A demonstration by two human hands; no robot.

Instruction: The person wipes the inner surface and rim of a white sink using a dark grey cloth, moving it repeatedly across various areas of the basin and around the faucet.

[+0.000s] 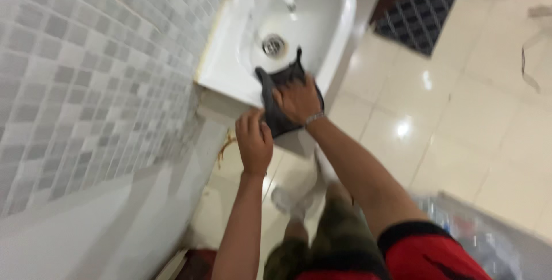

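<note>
Both hands, left hand (253, 142) and right hand (297, 100), grip a dark cloth (280, 99).

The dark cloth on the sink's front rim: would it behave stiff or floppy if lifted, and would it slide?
The dark cloth probably flops: it drapes over the white sink rim and bunches under the right hand. It looks light, likely gathered easily by the left hand. On glossy ceramic it may slide; whether it is wet is unclear.

Grey mosaic wall tiles (69, 84), glossy cream floor (460, 119)
</note>
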